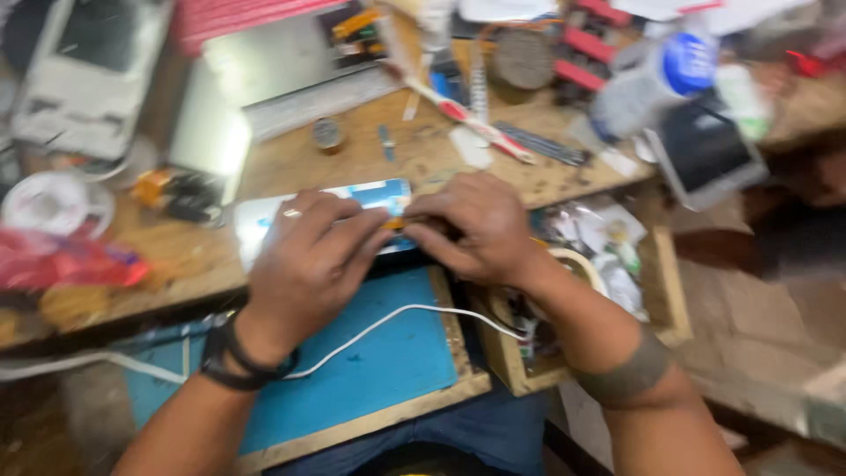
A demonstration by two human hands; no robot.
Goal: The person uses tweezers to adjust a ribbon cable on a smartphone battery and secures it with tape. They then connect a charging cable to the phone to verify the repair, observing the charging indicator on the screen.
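Observation:
A flat white and blue device [370,196], like a phone or small tablet, lies on the wooden workbench [291,163] at its front edge. My left hand [308,260] rests on top of it with fingers curled, a ring on one finger and dark bands on the wrist. My right hand [471,227] meets it from the right, pinching a small orange piece [397,224] against the device. The picture is blurred, so the piece's shape is unclear.
A blue mat [388,361] on a pull-out board lies below the hands, crossed by a white cable [414,310]. An open drawer [608,264] of small parts sits at right. Tools, a solder reel [328,134], a bottle [652,79] and a dark tablet [705,150] crowd the back.

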